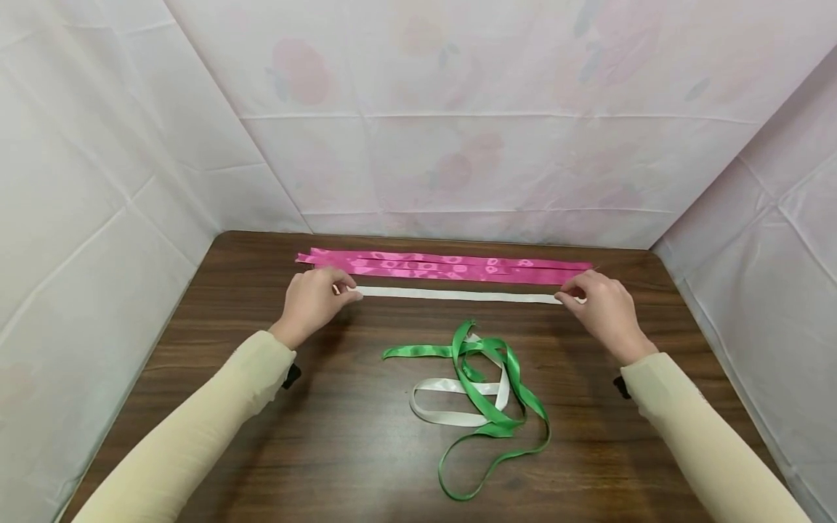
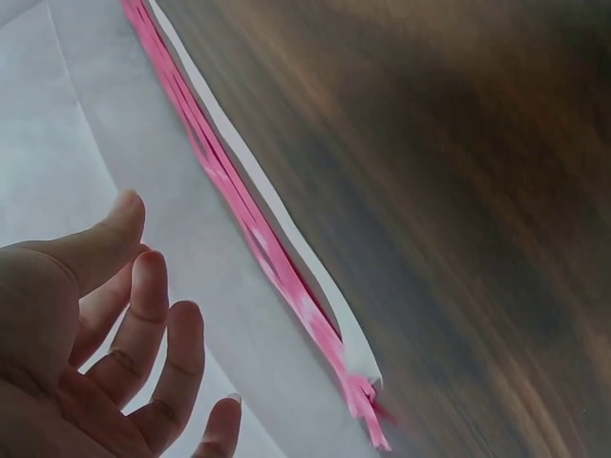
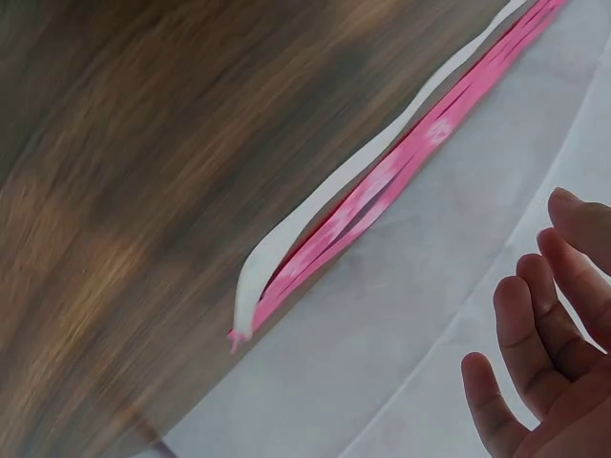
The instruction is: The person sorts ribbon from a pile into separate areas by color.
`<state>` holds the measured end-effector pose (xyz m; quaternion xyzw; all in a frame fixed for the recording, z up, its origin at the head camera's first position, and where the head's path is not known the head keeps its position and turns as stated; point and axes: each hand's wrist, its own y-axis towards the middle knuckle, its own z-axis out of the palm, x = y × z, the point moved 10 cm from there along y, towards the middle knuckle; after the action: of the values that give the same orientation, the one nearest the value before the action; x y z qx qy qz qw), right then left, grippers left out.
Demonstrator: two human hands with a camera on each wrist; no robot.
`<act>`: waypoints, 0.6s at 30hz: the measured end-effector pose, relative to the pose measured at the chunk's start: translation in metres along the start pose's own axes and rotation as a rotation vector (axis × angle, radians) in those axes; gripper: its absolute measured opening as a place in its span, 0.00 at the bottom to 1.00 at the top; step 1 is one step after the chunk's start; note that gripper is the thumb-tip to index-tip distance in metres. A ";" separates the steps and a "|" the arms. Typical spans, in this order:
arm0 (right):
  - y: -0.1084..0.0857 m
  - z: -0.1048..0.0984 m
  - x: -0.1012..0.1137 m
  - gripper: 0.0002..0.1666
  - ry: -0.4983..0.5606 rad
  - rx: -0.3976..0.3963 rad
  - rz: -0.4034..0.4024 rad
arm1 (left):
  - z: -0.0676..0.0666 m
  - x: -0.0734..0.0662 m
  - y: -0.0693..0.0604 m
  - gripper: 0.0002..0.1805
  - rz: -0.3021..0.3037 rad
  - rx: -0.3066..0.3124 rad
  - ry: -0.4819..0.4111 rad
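Observation:
Stretched straight across the far part of the table is a white ribbon [image 1: 458, 294], just in front of several pink satin ribbons [image 1: 451, 267] laid side by side. In the head view, my left hand [image 1: 316, 299] pinches its left end between thumb and forefinger, and my right hand [image 1: 604, 312] pinches near its right end. The wrist views instead show the left hand [image 2: 124, 334] and right hand [image 3: 549, 343] apart from the white ribbon [image 2: 258, 181], fingers loosely bent. There, its ends touch or overlap the pink ribbons [image 3: 382, 181].
Nearer on the dark wooden table [image 1: 327, 450], a tangled green ribbon [image 1: 480, 388] lies with another white ribbon [image 1: 451, 418] looped among it. White cloth walls rise at the back [image 1: 458, 167], the left [image 1: 98, 218] and the right [image 1: 771, 218].

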<state>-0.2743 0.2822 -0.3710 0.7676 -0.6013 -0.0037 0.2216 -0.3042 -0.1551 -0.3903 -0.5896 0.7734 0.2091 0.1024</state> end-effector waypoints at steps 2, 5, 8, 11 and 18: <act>-0.003 0.001 0.006 0.06 0.012 -0.002 -0.011 | 0.001 -0.006 -0.003 0.12 0.019 0.001 -0.001; -0.008 0.001 0.018 0.06 0.040 -0.013 -0.037 | 0.004 -0.016 -0.009 0.11 0.055 0.005 -0.010; -0.015 -0.001 0.033 0.06 0.060 -0.035 -0.082 | 0.006 -0.028 -0.015 0.10 0.098 0.013 -0.020; -0.022 -0.002 0.050 0.07 0.084 -0.058 -0.138 | 0.011 -0.039 -0.023 0.10 0.148 0.033 -0.048; -0.042 -0.002 0.096 0.10 0.128 -0.091 -0.302 | 0.024 -0.075 -0.048 0.10 0.345 0.136 -0.116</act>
<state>-0.2084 0.2014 -0.3582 0.8372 -0.4628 -0.0155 0.2911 -0.2396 -0.0899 -0.3910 -0.4271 0.8681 0.2045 0.1489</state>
